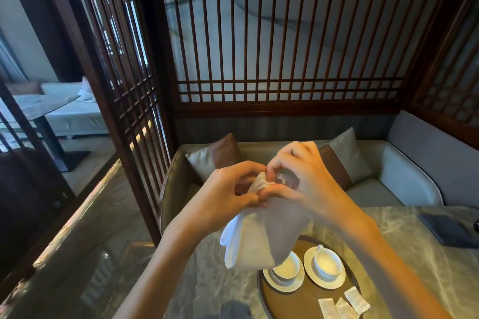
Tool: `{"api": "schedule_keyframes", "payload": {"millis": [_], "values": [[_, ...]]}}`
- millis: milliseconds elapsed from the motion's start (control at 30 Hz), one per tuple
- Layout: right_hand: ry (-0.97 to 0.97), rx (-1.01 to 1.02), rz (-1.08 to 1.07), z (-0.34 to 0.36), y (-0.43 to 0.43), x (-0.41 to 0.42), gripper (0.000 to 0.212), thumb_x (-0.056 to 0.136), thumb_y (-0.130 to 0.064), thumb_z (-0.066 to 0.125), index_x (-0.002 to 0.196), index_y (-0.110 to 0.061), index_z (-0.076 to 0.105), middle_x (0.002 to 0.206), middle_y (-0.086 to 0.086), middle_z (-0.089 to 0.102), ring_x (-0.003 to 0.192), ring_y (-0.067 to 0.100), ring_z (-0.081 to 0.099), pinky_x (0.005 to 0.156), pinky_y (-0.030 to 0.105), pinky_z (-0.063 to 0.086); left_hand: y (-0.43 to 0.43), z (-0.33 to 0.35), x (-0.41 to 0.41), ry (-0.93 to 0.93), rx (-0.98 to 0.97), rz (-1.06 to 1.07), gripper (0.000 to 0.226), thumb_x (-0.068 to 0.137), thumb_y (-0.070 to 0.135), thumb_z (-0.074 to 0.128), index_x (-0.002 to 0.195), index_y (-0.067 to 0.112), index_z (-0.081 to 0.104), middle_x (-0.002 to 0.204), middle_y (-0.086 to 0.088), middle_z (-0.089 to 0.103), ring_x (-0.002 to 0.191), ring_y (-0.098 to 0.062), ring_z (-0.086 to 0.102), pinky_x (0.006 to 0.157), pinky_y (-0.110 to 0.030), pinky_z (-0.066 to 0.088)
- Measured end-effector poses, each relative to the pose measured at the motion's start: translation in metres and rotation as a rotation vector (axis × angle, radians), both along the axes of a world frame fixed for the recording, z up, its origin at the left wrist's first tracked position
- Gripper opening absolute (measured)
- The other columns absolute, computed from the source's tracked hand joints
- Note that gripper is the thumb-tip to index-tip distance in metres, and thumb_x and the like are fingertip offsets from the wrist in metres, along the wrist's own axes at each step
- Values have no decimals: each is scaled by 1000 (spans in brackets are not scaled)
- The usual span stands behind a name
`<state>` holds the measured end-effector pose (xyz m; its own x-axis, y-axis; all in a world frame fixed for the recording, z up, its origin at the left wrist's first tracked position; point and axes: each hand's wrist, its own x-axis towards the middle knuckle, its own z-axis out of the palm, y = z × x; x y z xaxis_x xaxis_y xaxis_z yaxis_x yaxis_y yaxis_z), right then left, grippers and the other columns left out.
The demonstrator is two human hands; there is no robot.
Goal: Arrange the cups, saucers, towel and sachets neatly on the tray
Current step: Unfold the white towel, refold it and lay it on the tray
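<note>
A white towel point(261, 230) hangs in the air above the table, its top edge bunched between both hands. My left hand point(223, 194) pinches the bunched top from the left, and my right hand point(303, 176) pinches it from the right. Below stands a round brown tray point(298, 300) bearing two white cups on white saucers: one cup point(286, 267) partly hidden by the towel, the other cup point(328, 261) to its right. Three white sachets point(344, 304) lie on the tray's near side.
The tray sits on a marble table point(207, 280). A dark folder point(448, 230) lies at the table's right. Behind it is a grey sofa point(404, 171) with cushions, and a wooden slatted screen point(259, 59) rises at the back and left.
</note>
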<state>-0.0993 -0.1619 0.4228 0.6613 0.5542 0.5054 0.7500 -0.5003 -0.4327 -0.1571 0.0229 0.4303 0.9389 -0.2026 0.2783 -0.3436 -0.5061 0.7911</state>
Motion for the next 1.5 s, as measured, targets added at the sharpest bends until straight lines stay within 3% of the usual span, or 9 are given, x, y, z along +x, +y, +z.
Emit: {"api": "schedule_keyframes", "payload": {"millis": [167,300,533,733,967,1067,1233,1367,1500], "values": [[88,-27,101,-2,-25,8,30,78,-71,57,97,-48,63,128,-36,32,134,-2,18,104,16,22,6,-6,2,-72,-128,95,30,85,6,70,110,22,68,99,9,73,97,-7,70,87,-27,59],[178,-147,132,-12,-48,18,35,79,-71,60,98,-43,68,141,-39,24,141,-5,5,106,22,15,19,-7,2,-91,-229,111,31,84,4,70,105,27,69,99,11,73,97,-10,71,85,-29,60],[100,-263,132,-1,-50,24,42,80,-76,53,102,-43,64,127,-43,38,133,-8,24,96,14,29,34,-8,4,-63,-196,77,37,85,2,68,100,36,69,98,11,73,99,-12,71,87,-27,59],[53,-535,155,7,-35,25,47,72,-88,44,94,-49,57,108,-49,35,118,-17,24,84,12,38,37,-7,2,-45,-141,12,35,88,0,65,103,30,69,102,7,73,103,-15,69,89,-28,58],[150,-369,192,15,-36,19,36,77,-73,57,88,-39,51,99,-26,54,98,2,51,75,22,54,44,-4,-1,-60,-176,47,36,87,-4,63,101,29,69,100,7,73,100,-12,70,85,-24,59],[92,-395,198,18,-37,17,30,80,-67,57,86,-40,47,98,-27,55,93,1,53,71,18,53,43,-4,1,-57,-157,58,37,87,-4,63,100,30,69,100,9,73,99,-9,70,84,-24,59],[224,-337,274,20,-44,17,26,84,-63,56,106,-48,57,110,-30,55,111,-2,53,89,10,47,46,-5,2,-90,-185,90,41,88,-1,64,97,38,69,98,11,72,99,-10,70,80,-21,59],[128,-483,222,18,-43,20,15,82,-69,48,85,-55,53,98,-32,49,106,-3,47,85,14,44,47,-6,5,-94,-172,90,39,87,-1,65,97,36,69,98,9,72,99,-12,70,80,-20,59],[152,-201,162,18,-47,17,21,83,-65,52,80,-47,63,90,-25,62,97,2,58,79,8,46,45,-11,7,-55,-164,154,33,86,-8,62,99,21,69,94,3,73,94,-10,70,85,-27,60]]}}
